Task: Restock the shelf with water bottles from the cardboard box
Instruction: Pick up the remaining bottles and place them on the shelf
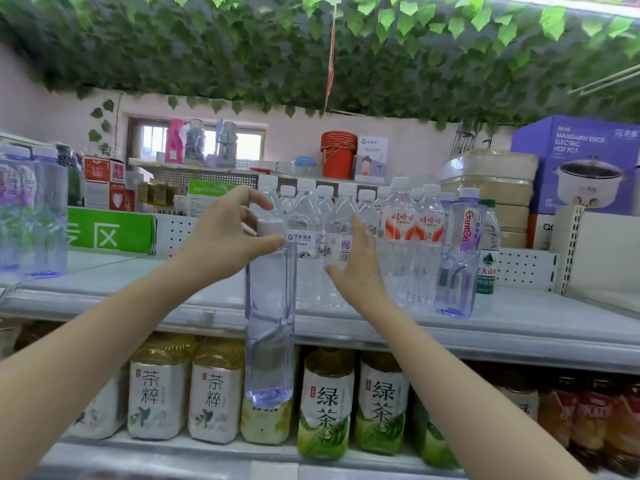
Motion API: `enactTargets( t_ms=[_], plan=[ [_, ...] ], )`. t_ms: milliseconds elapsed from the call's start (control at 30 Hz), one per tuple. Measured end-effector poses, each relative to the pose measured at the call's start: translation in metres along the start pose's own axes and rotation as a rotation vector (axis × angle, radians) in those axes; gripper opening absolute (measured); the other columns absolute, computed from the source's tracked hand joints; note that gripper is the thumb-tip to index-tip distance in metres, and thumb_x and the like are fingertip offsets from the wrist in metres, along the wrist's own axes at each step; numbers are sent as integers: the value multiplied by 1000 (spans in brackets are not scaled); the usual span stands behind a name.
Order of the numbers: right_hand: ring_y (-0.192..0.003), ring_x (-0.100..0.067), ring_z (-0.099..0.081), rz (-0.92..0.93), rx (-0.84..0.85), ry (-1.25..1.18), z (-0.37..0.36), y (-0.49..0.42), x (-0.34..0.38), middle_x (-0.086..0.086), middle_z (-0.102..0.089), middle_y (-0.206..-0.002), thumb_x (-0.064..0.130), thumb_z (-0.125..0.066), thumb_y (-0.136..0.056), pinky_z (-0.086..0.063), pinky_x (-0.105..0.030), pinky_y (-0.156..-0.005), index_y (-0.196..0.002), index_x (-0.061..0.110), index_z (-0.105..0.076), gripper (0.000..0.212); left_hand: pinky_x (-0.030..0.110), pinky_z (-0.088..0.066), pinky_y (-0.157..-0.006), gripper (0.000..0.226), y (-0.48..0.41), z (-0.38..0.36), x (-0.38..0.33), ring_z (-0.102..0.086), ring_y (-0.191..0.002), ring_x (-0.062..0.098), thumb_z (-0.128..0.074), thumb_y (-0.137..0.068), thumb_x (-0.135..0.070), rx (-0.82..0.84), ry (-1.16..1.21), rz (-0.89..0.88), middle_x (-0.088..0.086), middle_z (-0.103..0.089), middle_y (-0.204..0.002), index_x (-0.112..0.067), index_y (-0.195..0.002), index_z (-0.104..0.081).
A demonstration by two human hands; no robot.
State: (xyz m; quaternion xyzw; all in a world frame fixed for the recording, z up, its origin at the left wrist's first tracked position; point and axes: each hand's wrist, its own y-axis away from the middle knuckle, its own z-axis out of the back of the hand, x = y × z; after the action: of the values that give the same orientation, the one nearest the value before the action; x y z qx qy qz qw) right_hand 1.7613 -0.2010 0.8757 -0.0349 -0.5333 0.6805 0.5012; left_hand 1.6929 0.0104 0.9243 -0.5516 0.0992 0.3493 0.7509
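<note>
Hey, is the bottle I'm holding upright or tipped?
Upright. The left hand pinches the bottle by its cap, and it hangs straight down, base lowest, in front of the shelf.

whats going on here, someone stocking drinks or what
A person is restocking a shop shelf. The left hand pinches a tall lilac-tinted water bottle by its cap, hanging it in front of the shelf edge, not yet set down. The right hand, open, reaches toward the clear water bottles already standing there.
</note>
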Motion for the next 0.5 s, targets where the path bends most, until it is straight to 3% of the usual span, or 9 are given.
enactTargets(
  t_ms=[100,233,333,433,500],
  plan=[
    [-141,-24,-20,-38,-91,84,-12,8,0,-6,-16,-154,16,-73,-80,-27,-37,-112,-148,34,-3,100,24,-43,-58,39,3,-1,2,-57,-60,15,-78,-73,-13,-8,1,7,4,-56,-73,-17,-103,-54],
    [-122,-32,-38,-135,-194,211,-25,12,4,-14,-29,-138,20,-72,-81,-46,-42,-90,-145,42,2,100,22,-43,-56,37,4,-2,3,-58,-59,12,-78,-73,-15,-1,1,9,2,-57,-73,-19,-101,-54],
    [-123,-34,-37,-166,-173,122,-27,14,6,-15,-26,-140,13,-66,-85,-38,-32,-82,-145,43,4,97,22,-42,-55,38,4,1,4,-59,-62,14,-78,-74,-16,4,-2,12,4,-58,-74,-20,-102,-54],
    [-137,-26,-23,-155,-126,-51,-20,15,4,-7,-17,-152,7,-66,-85,-25,-30,-104,-149,33,-2,94,23,-41,-57,38,4,5,6,-59,-64,16,-78,-74,-16,-3,-2,6,3,-58,-75,-20,-102,-54],
    [-143,-20,-13,-162,-55,-144,-12,15,0,-1,-10,-157,2,-63,-86,-15,-28,-108,-150,30,0,94,24,-42,-58,38,4,6,5,-59,-63,15,-78,-74,-15,-12,9,4,2,-58,-74,-19,-103,-53]
  ],
)
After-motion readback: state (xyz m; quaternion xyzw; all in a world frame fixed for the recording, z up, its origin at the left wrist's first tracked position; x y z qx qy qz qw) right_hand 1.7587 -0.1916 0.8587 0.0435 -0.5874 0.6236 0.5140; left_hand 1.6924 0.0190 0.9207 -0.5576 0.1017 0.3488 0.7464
